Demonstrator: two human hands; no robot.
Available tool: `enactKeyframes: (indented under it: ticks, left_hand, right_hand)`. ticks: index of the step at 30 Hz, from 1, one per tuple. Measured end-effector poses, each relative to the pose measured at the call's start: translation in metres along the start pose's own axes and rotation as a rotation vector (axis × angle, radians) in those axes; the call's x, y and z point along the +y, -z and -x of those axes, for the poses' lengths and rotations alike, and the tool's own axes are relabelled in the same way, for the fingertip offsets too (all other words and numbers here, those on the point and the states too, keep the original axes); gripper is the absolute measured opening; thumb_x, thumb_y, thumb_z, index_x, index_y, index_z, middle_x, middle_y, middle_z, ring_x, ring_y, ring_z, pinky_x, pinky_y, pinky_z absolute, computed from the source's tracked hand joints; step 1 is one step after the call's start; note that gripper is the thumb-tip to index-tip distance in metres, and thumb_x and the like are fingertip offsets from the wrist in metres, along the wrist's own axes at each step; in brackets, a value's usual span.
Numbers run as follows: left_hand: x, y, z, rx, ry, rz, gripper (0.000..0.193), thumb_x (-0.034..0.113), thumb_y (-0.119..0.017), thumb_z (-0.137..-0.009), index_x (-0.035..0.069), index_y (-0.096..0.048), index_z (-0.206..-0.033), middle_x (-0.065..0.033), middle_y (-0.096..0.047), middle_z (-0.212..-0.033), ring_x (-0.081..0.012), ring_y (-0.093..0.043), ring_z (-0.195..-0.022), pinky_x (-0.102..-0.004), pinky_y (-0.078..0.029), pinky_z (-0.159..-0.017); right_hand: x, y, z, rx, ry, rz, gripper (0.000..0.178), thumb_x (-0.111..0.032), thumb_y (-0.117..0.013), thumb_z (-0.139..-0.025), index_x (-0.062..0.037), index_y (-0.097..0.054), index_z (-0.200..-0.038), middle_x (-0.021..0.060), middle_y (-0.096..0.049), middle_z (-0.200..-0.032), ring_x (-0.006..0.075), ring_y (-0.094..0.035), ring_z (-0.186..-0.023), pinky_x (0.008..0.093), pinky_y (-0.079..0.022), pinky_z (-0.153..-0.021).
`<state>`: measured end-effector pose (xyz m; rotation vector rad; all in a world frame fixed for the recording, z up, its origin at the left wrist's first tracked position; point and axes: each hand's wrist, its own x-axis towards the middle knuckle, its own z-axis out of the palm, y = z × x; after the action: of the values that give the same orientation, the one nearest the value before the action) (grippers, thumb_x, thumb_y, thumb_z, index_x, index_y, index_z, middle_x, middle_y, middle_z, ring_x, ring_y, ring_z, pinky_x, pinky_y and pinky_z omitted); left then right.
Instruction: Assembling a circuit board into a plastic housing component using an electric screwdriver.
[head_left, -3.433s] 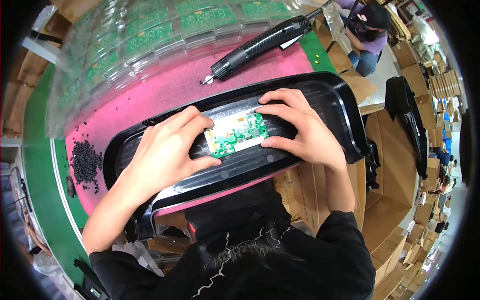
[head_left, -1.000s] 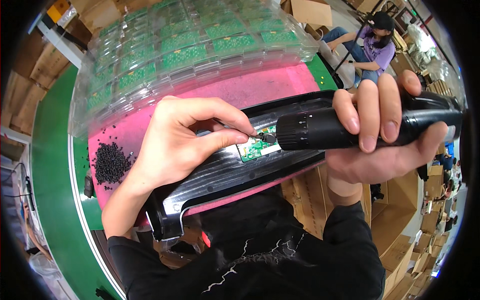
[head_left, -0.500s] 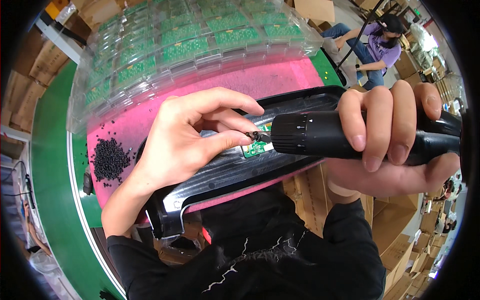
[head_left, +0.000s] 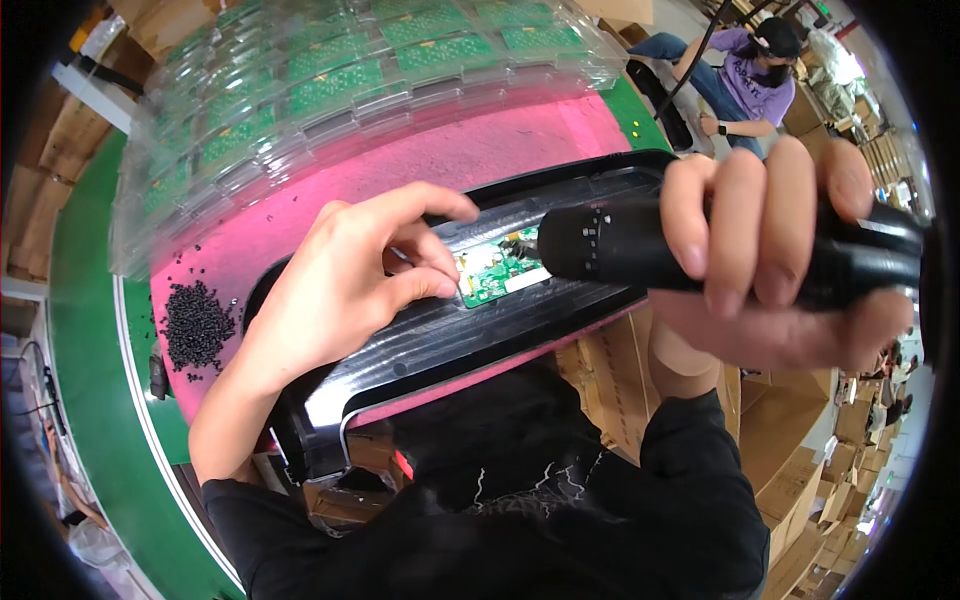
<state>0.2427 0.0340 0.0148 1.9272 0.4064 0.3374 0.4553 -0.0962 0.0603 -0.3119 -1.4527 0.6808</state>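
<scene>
A black electric screwdriver [head_left: 630, 240] is gripped by my right hand [head_left: 760, 240], fingers wrapped over its body, and points left. Its tip, with something small and dark at it, is over a green circuit board [head_left: 490, 275]. The board lies inside a long, glossy black plastic housing [head_left: 420, 345]. My left hand [head_left: 370, 270] is at the board's left edge. Its thumb and a fingertip come close together, while the index finger stretches above them. Whatever is between those fingertips is too small to make out.
Small black screws [head_left: 198, 325] form a pile on the pink mat [head_left: 330, 190] at left. Clear plastic trays [head_left: 380, 90] with several green boards stand behind the housing. Cardboard boxes [head_left: 790, 420] are at right. Another person [head_left: 755, 85] sits at the far right.
My left hand has drawn back leftward from the screwdriver's tip to the board's left edge, exposing more of the board. The whole view has shifted slightly. The screwdriver is still over the board.
</scene>
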Motion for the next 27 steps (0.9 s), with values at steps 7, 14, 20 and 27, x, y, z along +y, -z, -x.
enactKeyframes:
  ticks: [7, 14, 20, 27]
  left_hand:
    - [-0.015, -0.005, -0.003, -0.027, -0.152, -0.312, 0.018, -0.004, -0.072, -0.079, -0.002, -0.066, -0.096, -0.0144, -0.070, -0.083, -0.0284, -0.071, -0.080, -0.0333, -0.055, -0.071]
    - [-0.018, -0.006, -0.002, -0.150, -0.225, -0.500, 0.029, -0.005, -0.069, -0.079, 0.002, -0.068, -0.106, -0.0135, -0.064, -0.088, -0.0325, -0.061, -0.082, -0.0413, -0.051, -0.072]
    - [-0.019, -0.008, -0.001, -0.212, -0.183, -0.569, 0.036, -0.005, -0.068, -0.078, 0.005, -0.068, -0.113, -0.0127, -0.062, -0.091, -0.0327, -0.060, -0.086, -0.0424, -0.050, -0.074]
    - [-0.020, -0.009, 0.002, -0.207, -0.124, -0.644, 0.043, -0.005, -0.067, -0.076, 0.010, -0.068, -0.116, -0.0112, -0.061, -0.089, -0.0315, -0.061, -0.085, -0.0420, -0.051, -0.073]
  right_hand:
    - [0.025, 0.021, 0.021, 0.236, -0.215, 0.136, 0.041, -0.046, -0.051, -0.098, -0.0074, -0.052, -0.110, -0.0007, -0.050, -0.068, 0.0109, -0.047, -0.052, 0.0296, -0.040, -0.057]
    - [0.036, 0.025, 0.030, 0.356, -0.303, 0.294, 0.031, -0.038, -0.053, -0.096, -0.0090, -0.052, -0.107, 0.0000, -0.048, -0.064, 0.0111, -0.045, -0.048, 0.0298, -0.040, -0.054]
    - [0.039, 0.027, 0.031, 0.353, -0.326, 0.334, 0.032, -0.039, -0.054, -0.096, -0.0093, -0.052, -0.107, 0.0005, -0.048, -0.064, 0.0114, -0.045, -0.048, 0.0296, -0.040, -0.054]
    - [0.042, 0.034, 0.024, 0.179, -0.362, 0.256, 0.033, -0.037, -0.055, -0.095, -0.0069, -0.050, -0.107, 0.0008, -0.046, -0.062, 0.0107, -0.043, -0.046, 0.0289, -0.040, -0.051]
